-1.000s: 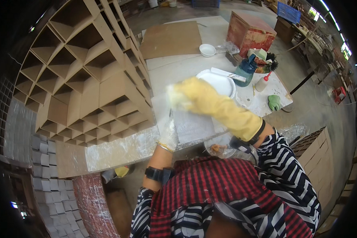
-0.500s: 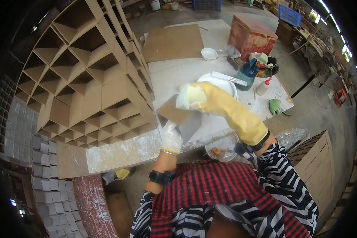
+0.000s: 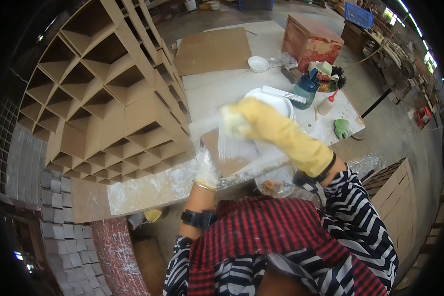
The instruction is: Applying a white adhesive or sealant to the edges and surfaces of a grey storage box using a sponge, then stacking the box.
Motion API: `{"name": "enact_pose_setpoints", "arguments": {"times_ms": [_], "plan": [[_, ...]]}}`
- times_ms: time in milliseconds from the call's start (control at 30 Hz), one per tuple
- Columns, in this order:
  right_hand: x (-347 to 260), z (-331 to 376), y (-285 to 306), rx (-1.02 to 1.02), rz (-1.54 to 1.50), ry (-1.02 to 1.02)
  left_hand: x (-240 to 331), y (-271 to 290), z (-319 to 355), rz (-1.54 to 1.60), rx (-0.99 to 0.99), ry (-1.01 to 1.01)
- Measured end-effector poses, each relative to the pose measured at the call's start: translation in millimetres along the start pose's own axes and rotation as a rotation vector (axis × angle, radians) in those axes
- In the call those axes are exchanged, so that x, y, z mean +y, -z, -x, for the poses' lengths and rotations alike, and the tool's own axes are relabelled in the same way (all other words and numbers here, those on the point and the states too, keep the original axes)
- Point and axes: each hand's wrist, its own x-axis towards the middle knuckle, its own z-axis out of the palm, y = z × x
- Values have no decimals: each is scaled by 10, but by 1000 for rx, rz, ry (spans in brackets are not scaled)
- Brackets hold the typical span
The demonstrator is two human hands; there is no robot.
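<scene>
My right hand (image 3: 264, 118), in a long yellow rubber glove, is closed on a pale sponge block (image 3: 232, 121), blurred by motion. The sponge is at the upper part of a small brown board (image 3: 233, 166), whose face carries white, wet-looking streaks. At the board's left edge my left hand (image 3: 207, 170), in a white knit glove, grips it; some of its fingers are hidden. Just beyond the right glove, a white tray (image 3: 291, 112) lies partly covered by it. A flat white strip (image 3: 283, 93) rests across the tray's rim.
A tall stack of brown cardboard compartments (image 3: 103, 113) rises on the left of the white table (image 3: 214, 89). Toward the right stand a blue-green jug (image 3: 306, 91), a red-tipped squeeze bottle (image 3: 325, 104) and a green cloth-like item (image 3: 341, 128). Farther back are a white bowl (image 3: 258, 64) and a red box (image 3: 311, 44).
My right hand has swept the sponge slightly and turned over it. The board has come to lie flatter toward me, with white streaks showing on its face. My left hand shifted a little left.
</scene>
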Motion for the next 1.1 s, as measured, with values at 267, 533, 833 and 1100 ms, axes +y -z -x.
{"name": "enact_pose_setpoints", "arguments": {"times_ms": [267,533,833,1100], "plan": [[-334,138,-43,94,-47,269,-39,133,-52,-187,28,-166],[-77,-183,-144,364,-11,115,-46,106,-128,-294,13,-133],[-439,139,-387,62,-125,318,82,608,-220,-611,-133,-264],[-247,424,-77,-89,-255,189,159,-79,-110,-151,243,-188]]}}
